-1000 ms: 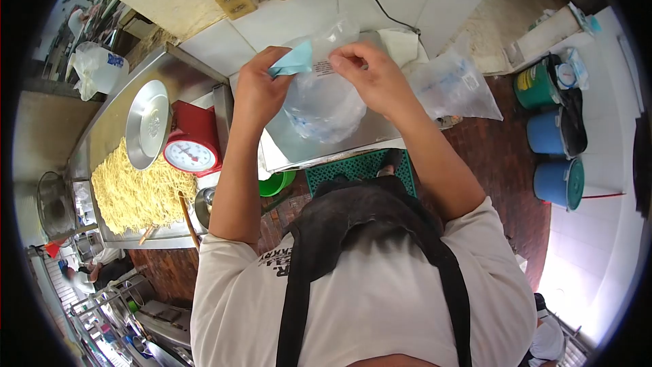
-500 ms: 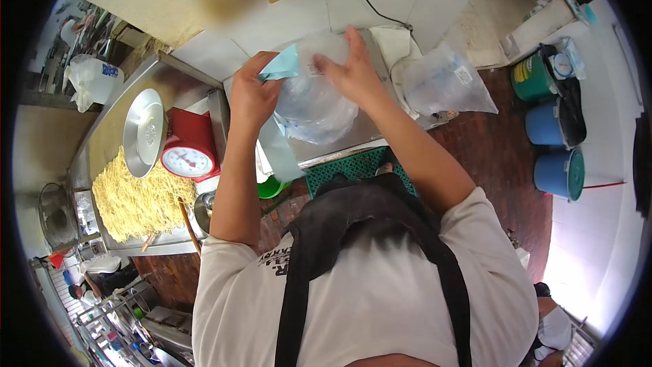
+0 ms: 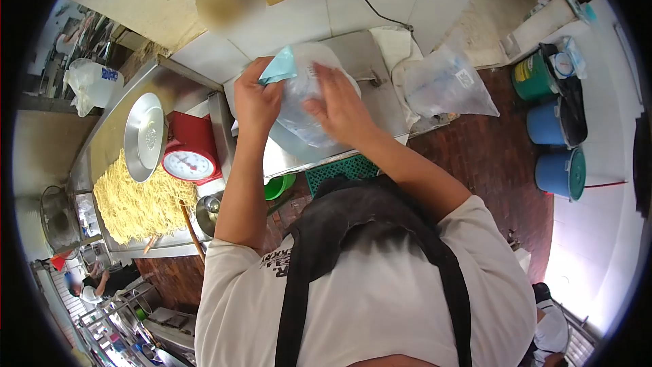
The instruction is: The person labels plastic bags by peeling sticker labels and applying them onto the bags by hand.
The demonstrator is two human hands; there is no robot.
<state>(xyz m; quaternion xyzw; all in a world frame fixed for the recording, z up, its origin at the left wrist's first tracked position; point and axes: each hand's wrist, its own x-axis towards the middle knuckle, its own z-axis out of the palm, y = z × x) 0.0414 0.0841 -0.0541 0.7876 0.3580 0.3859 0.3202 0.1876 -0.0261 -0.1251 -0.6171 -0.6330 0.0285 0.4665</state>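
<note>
A clear plastic bag (image 3: 309, 126) rests on the metal counter (image 3: 372, 105) in front of me; what it contains is hard to make out. My left hand (image 3: 258, 92) is closed on a light-blue slip (image 3: 280, 66) at the bag's left side. Flat across the top of the plastic lies my right hand (image 3: 339, 109), its fingers stretched out and slightly blurred. To the right is another filled clear bag (image 3: 445, 85) with a white label, apart from both hands.
On the left stand a red dial scale (image 3: 191, 146) and a metal pan (image 3: 145, 137), beside a heap of yellow noodles (image 3: 139, 200). A green basin (image 3: 275, 187) sits below the counter. Blue bins (image 3: 545, 122) line the right wall. Other people (image 3: 95, 285) are in the background.
My right hand has come down and flattened over the bag, which looks flatter and smaller. The left hand still pinches the blue slip. Plastic that hung over the counter's front edge no longer shows.
</note>
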